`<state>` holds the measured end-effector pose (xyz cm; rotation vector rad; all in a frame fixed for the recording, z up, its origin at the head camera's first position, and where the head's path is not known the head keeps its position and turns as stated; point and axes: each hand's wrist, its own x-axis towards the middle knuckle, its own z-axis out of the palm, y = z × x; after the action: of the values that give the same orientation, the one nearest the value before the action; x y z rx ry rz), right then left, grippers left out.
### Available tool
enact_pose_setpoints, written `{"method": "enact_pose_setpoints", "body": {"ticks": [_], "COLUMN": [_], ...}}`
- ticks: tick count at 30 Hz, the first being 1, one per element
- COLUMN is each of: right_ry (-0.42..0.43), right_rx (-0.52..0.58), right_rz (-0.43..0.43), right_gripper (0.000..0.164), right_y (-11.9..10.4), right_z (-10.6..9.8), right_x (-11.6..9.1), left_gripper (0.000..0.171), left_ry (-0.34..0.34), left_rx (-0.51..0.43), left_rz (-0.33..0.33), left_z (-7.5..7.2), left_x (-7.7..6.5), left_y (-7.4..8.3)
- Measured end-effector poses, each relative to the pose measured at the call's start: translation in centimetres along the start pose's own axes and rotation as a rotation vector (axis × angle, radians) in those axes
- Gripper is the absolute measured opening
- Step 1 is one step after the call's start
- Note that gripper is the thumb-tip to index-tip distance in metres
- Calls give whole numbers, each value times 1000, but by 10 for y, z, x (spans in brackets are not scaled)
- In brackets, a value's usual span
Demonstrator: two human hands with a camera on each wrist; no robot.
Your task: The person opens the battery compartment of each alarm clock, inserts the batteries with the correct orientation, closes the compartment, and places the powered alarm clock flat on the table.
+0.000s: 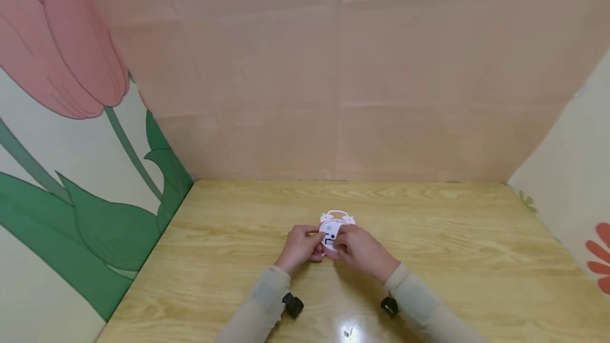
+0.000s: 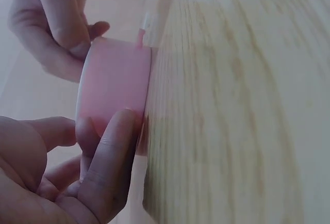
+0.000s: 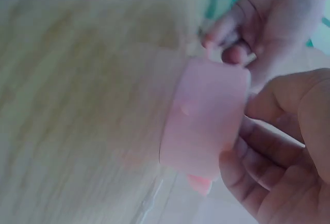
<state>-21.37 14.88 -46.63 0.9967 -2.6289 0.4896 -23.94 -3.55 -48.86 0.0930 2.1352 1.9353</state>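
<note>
A pink twin-bell alarm clock (image 1: 332, 225) lies on the table with its white back upward and its handle pointing away from me. Dark fittings and a rectangular recess show on that back. My left hand (image 1: 301, 245) holds the clock's left side, its fingers around the pink rim (image 2: 116, 77) in the left wrist view. From the other side my right hand (image 1: 366, 252) holds the case with bent fingers at its lower right. In the right wrist view, fingers of the right hand (image 3: 291, 157) touch the pink side. Its fingertips partly cover the back.
The wood-grain table (image 1: 229, 242) spreads around the clock on all sides. A pinkish-brown sheet (image 1: 333, 78) forms the back wall. Tulip-patterned panels (image 1: 76, 184) stand at the left, and a pale wall (image 1: 576, 147) closes the right. Black wrist devices (image 1: 293, 305) hang beneath both forearms.
</note>
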Motion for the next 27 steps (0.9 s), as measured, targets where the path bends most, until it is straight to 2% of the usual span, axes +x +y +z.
{"method": "enact_pose_setpoints", "body": {"ticks": [7,11,14,17,21,27], "right_ry": [-25,30,104,130,40,-92], "right_rx": [84,114,91,48,2,6], "right_rz": [-3,25,93,231,406,497], "right_gripper": [16,18,16,14,13,8], "right_y": [2,4,9,16,27,35], "right_z": [-11,-14,-16,-21,-28,-30], "right_x": [1,-5,-11,-18,-28,-34], "left_gripper": [30,30,31,32,33,33], "left_ry": [14,8,10,11,10,17], "left_rx": [3,0,3,12,18,25], "left_rz": [-9,-9,-21,-29,-34,-35], "left_z": [-4,-1,1,2,3,1], "left_x": [0,-1,-1,-2,-2,0], "left_y": [6,5,2,0,0,0]}}
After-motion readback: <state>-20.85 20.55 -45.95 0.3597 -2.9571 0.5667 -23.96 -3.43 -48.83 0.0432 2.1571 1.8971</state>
